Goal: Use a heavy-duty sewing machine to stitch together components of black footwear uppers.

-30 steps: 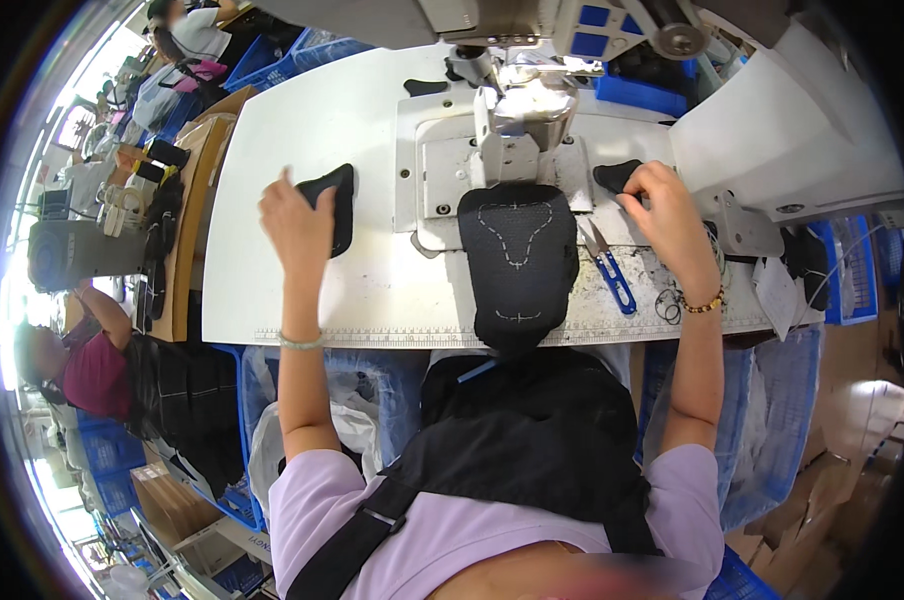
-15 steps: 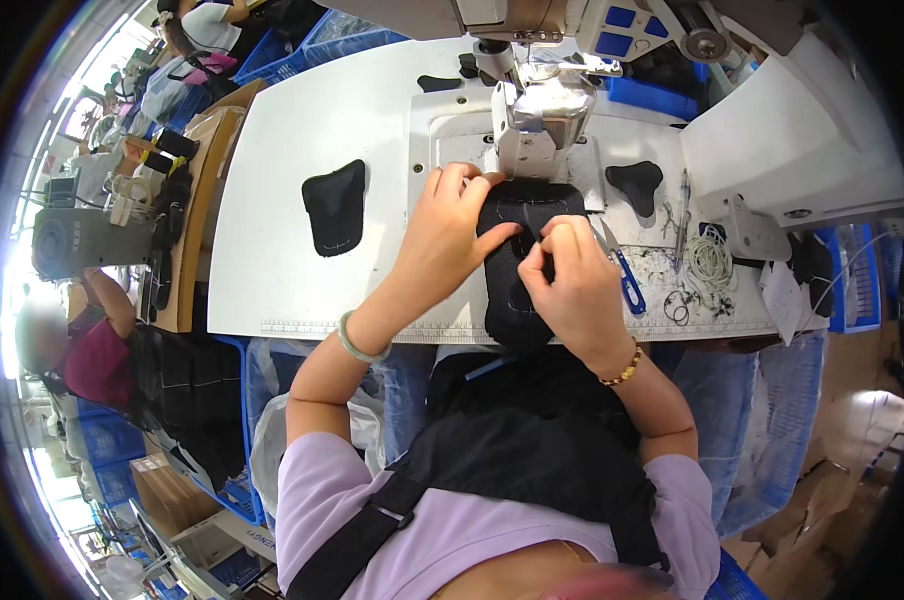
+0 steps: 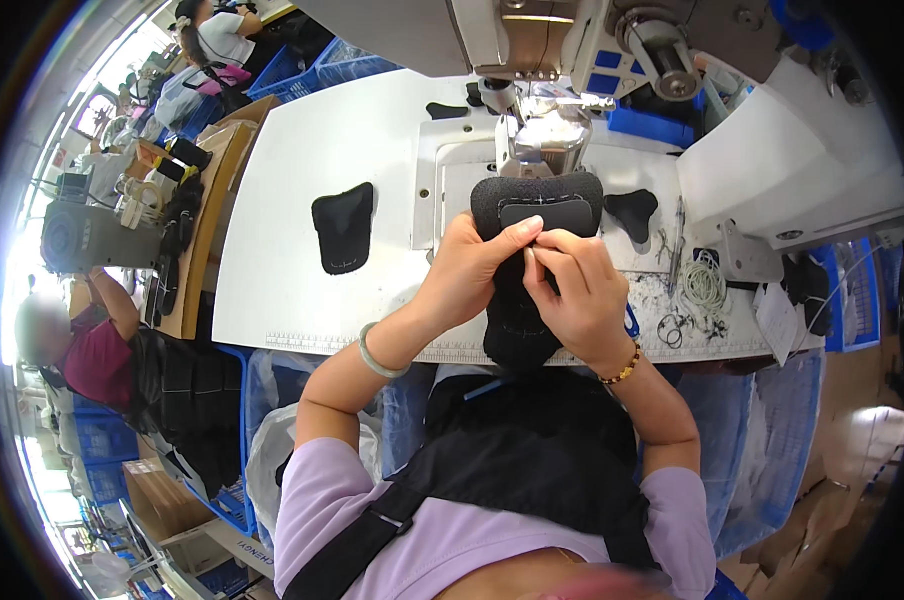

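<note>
A black padded fabric piece [image 3: 490,196] with light stitch marks is held up at the table's front, its wide end close below the sewing machine head [image 3: 540,140]. Across that end lies a smooth dark patch [image 3: 562,213]. My left hand [image 3: 467,268] grips the piece from its left side, thumb pressed on the patch's lower edge. With fingertips pinched together, my right hand [image 3: 580,285] meets the left thumb at that same edge. Whether a thread or only the patch is in the pinch cannot be made out. Partly behind my right hand is a blue-handled cutting tool [image 3: 631,321].
Another black padded piece [image 3: 342,228] lies left on the white table [image 3: 272,250]. To the right are a small black shaped piece [image 3: 633,212], a coil of pale cord [image 3: 705,283] and thread scraps. Blue lined bins [image 3: 762,430] stand below the table; a co-worker sits far left.
The padded piece has been tilted up, and the smooth patch now shows on it. My left hand has shifted from its top edge down to its side. The view has moved slightly.
</note>
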Motion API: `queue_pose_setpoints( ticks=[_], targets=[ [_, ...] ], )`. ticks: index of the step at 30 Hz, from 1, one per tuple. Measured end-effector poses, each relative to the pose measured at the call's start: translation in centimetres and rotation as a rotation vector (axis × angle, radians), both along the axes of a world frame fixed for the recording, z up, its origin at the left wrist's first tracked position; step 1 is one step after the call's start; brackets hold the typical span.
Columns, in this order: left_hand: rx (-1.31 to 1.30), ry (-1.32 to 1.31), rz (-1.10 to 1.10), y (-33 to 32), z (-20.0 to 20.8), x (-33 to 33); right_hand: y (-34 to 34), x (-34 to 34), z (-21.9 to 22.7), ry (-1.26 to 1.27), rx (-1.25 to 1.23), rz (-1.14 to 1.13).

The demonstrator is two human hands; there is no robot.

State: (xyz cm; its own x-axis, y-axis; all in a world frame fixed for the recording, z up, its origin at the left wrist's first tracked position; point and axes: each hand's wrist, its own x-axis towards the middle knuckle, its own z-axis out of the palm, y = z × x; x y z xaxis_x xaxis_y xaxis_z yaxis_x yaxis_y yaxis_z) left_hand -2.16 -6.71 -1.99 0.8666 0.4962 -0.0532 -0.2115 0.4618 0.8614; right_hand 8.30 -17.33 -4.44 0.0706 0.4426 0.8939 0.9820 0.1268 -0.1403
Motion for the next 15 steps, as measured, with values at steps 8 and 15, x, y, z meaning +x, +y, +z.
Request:
queue_pose_setpoints(
  ticks=[8,15],
  targets=[
    [0.198,-0.049,0.108,-0.5,1.3,0.9,-1.1,1.0,2.4,1.299,-0.199,0.282],
    [0.245,-0.031,0.122,-0.5,1.5,0.9,-0.5,1.3,2.5,1.277,-0.175,0.339]
  ],
)
